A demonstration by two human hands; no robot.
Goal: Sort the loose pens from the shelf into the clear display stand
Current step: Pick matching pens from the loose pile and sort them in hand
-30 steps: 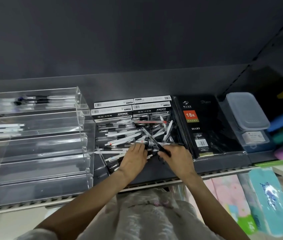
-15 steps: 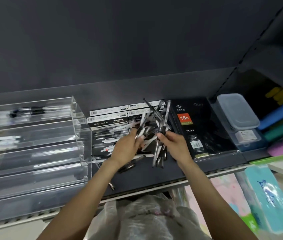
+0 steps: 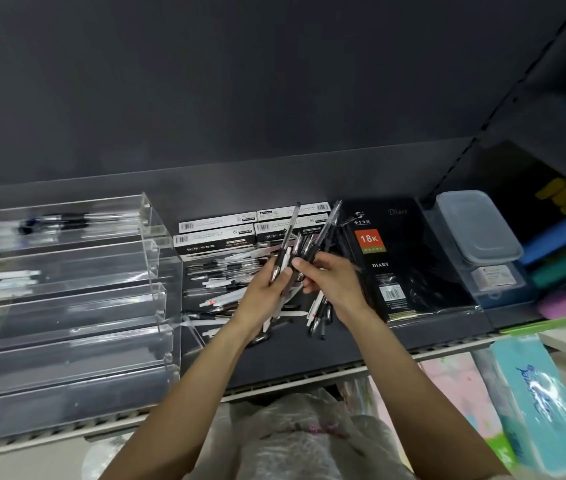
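Both hands, left hand (image 3: 267, 292) and right hand (image 3: 333, 282), grip a bunch of black-and-clear plastic pens (image 3: 304, 244) above the loose pile of pens (image 3: 226, 282).

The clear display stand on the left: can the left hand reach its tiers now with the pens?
Probably yes. The left hand grips pens just right of the clear display stand; nothing stands between them, and its tiers look open towards the person.
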